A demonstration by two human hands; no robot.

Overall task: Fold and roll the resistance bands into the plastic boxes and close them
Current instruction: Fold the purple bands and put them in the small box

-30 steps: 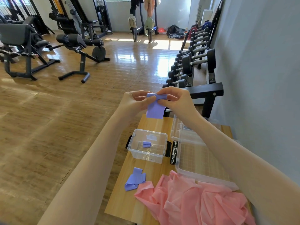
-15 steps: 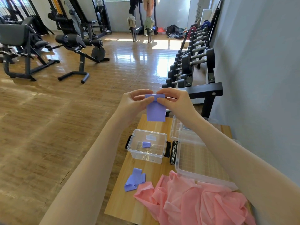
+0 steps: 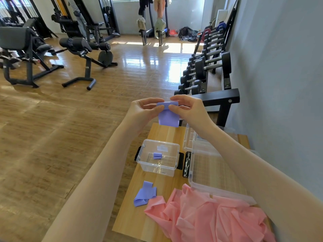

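A purple resistance band (image 3: 168,117) hangs in the air above the wooden table (image 3: 139,219). My left hand (image 3: 145,110) and my right hand (image 3: 187,109) pinch its rolled top edge from either side. Below them stands a small clear plastic box (image 3: 158,166), open, with one rolled purple band (image 3: 157,155) inside. Another purple band (image 3: 144,194) lies loosely folded on the table in front of the box. A crumpled pink band (image 3: 209,219) covers the near right of the table.
A larger clear box (image 3: 215,179) with its lid raised stands to the right of the small one, partly behind my right arm. A dumbbell rack (image 3: 209,72) runs along the wall beyond the table. Weight benches (image 3: 82,51) stand on the wooden floor at the left.
The hanging part of the purple band has grown a little shorter as its top edge rolled up between my fingers. Both hands stay at about the same height.
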